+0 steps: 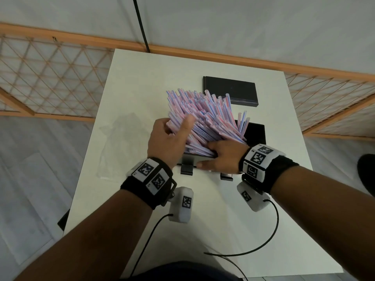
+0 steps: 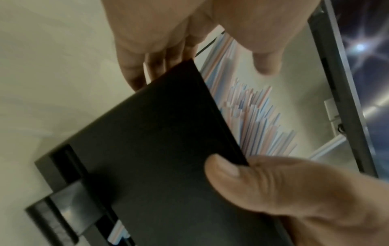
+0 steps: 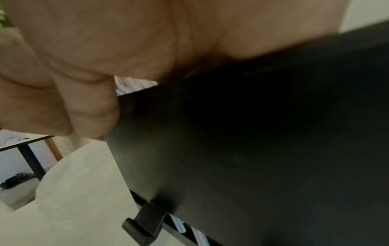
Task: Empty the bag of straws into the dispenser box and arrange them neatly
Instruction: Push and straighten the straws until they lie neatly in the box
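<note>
Left hand (image 1: 166, 138) gripping straws (image 1: 205, 116) fanned out of dispenser box (image 1: 254, 132); right hand (image 1: 223, 157) fingers curling over box's near wall, on bench (image 1: 142, 78).

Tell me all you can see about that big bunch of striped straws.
The straws are thin tubes, white with pink and blue stripes, plastic by their look. They stand as one dense, uneven bundle, leaning away and fanning out, their lower ends inside the black dispenser box. The left hand holds the bundle's left side; the right hand rests at its base, on the box's near edge. A few tips show at the box's bottom slot.
</note>
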